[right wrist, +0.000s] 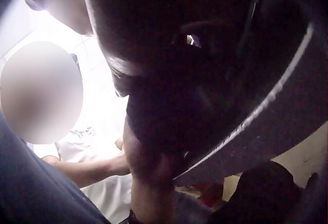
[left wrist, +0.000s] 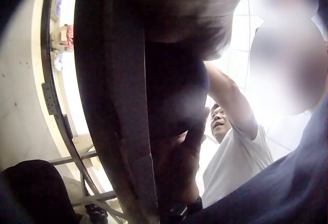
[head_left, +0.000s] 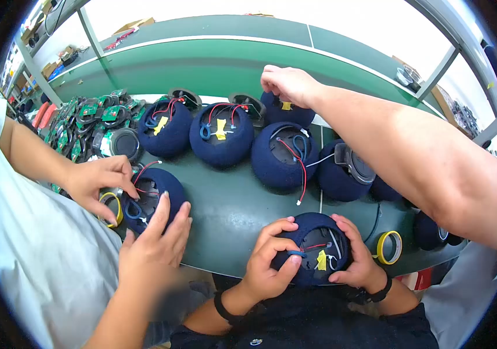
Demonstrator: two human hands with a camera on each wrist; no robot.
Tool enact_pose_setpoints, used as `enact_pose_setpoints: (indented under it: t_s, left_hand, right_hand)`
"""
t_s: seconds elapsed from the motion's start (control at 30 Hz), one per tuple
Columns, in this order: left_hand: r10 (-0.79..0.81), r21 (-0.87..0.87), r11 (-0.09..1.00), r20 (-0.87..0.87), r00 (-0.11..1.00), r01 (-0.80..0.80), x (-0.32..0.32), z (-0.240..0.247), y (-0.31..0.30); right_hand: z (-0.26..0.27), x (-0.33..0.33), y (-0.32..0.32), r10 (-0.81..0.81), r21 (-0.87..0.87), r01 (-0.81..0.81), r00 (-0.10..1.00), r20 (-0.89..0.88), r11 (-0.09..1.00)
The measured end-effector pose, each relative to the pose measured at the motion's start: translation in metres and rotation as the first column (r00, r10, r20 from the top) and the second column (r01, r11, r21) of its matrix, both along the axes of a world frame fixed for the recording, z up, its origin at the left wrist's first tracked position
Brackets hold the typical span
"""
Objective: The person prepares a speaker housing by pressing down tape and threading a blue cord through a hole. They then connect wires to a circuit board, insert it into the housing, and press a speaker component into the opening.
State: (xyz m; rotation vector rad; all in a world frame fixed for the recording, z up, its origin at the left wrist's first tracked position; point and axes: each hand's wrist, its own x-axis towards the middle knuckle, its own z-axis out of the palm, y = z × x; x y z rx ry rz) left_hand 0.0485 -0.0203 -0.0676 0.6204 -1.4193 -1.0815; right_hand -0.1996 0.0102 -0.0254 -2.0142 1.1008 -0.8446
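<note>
A round navy fabric-covered shell [head_left: 312, 224] is held at the table's front edge, its opening facing up. Inside it show a red wire, white wires and a piece of yellow tape [head_left: 322, 260]. My left hand [head_left: 272, 262] grips the shell's left side, with the thumb and a finger at a blue cable loop [head_left: 297, 253] on the rim. Around the right side curls my right hand [head_left: 358, 259], thumb near the opening. Both wrist views are dark; in them the shell [left wrist: 177, 90] [right wrist: 159, 116] is only a dim shape.
Several similar shells [head_left: 220, 151] stand in a row behind. Yellow tape rolls [head_left: 389, 247] lie right and left. On the left, another person's hands [head_left: 152, 250] work at a shell; from the right, an arm [head_left: 411, 145] reaches across. Green circuit boards [head_left: 111, 113] are heaped at the back left.
</note>
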Motion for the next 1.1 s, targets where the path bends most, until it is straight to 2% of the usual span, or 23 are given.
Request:
enact_pose_setpoints:
  t_s: [0.53,0.6,0.67,0.73,0.8,0.83,0.93,1.03,1.1]
  left_hand:
    - [-0.041,0.012,0.999,-0.016,0.999,0.041,0.002,0.0,-0.002]
    - [-0.038,0.012,0.999,-0.012,0.999,0.038,0.003,0.0,-0.002]
    - [-0.034,0.014,0.999,-0.007,0.999,0.034,0.003,0.001,-0.001]
    - [-0.031,0.011,0.999,-0.002,1.0,0.031,0.003,0.002,-0.001]
    - [-0.014,0.012,1.0,-0.002,1.0,0.014,0.003,0.002,-0.001]
    - [-0.018,0.003,1.0,0.004,1.0,0.018,0.003,0.002,-0.001]
    - [-0.001,-0.001,1.0,0.027,1.0,0.002,0.002,0.002,0.001]
    - [0.01,0.018,1.0,0.025,1.0,-0.01,0.002,0.002,0.002]
    - [0.024,0.035,0.999,0.037,0.999,-0.025,0.002,0.003,0.001]
  right_hand:
    - [-0.039,-0.015,0.002,-0.058,0.084,0.049,0.992,0.108,0.995]
    - [-0.017,0.046,-0.099,0.002,-0.146,-0.036,0.974,-0.227,0.989]
    - [-0.001,0.081,-0.171,-0.023,-0.329,-0.185,0.843,-0.537,0.926]
    - [0.016,0.106,-0.235,-0.13,-0.438,-0.373,0.622,-0.772,0.818]
    - [0.035,0.123,-0.291,-0.299,-0.453,-0.568,0.347,-0.889,0.688]
    - [0.038,0.121,-0.292,-0.397,-0.425,-0.658,0.203,-0.895,0.621]
    - [0.042,0.125,-0.29,-0.392,-0.379,-0.631,0.127,-0.911,0.677]
    - [0.038,0.121,-0.285,-0.417,-0.446,-0.617,0.203,-0.886,0.649]
    - [0.037,0.122,-0.282,-0.429,-0.442,-0.593,0.175,-0.886,0.673]
